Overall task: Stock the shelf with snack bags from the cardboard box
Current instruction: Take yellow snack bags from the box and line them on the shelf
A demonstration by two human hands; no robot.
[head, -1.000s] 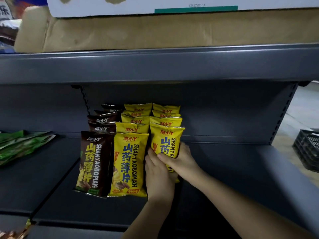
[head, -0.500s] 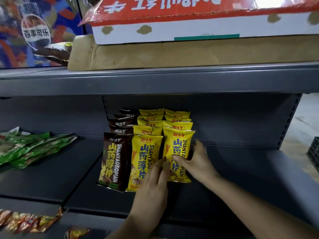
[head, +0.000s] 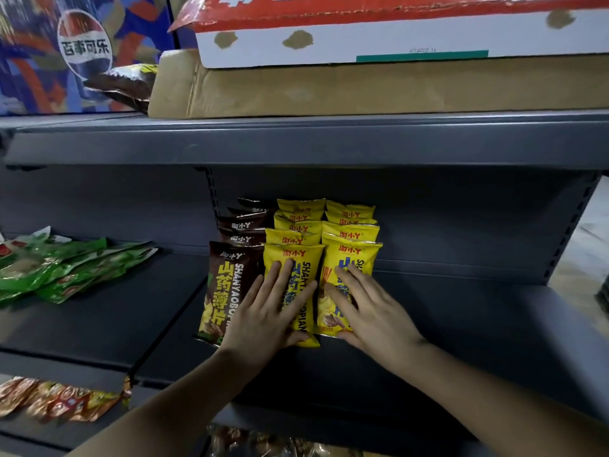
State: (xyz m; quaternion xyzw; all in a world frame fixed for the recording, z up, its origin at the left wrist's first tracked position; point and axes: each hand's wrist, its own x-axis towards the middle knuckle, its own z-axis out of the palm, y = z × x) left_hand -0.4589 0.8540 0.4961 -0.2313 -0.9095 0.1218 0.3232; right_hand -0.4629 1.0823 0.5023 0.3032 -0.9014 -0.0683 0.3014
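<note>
Fingers [head: 282,279] on your left hand [head: 263,319] are straight and slightly spread, lying flat on the face of the front middle yellow bag [head: 294,254]; nothing curled, nothing pinched. Right hand [head: 374,313] is the same: fingers [head: 351,283] are extended flat across the front right yellow bag [head: 351,250], with the thumb low near its bottom edge. Both hands are palm-down and side by side, close but not touching each other. Snack bags stand upright in three columns on the grey shelf [head: 461,324], packed front to back toward the rear panel. The front brown bag [head: 224,285] leads the left column and touches the middle yellow one along its side, and your left hand overlaps its lower right corner. Behind the fronts you get more yellow bags [head: 351,234] and more brown bags [head: 242,225], with only their top edges visible. The two front yellow bags touch each other. Right of the columns the shelf surface is bare metal. Further left on the same level, green packets [head: 66,268] lie flat in a loose pile, well apart from the columns. The cardboard box [head: 362,89] sits on the upper shelf [head: 296,143], directly above the stocked columns. A white-and-red carton [head: 362,39] is stacked on top of it and a dark foil bag [head: 125,84] lies against its left end. I can't tell whether the box is open or what's inside. A blue printed pack [head: 84,44] stands behind that at top left. Orange packets [head: 56,400] lie on the lower shelf at bottom left, blurred.
</note>
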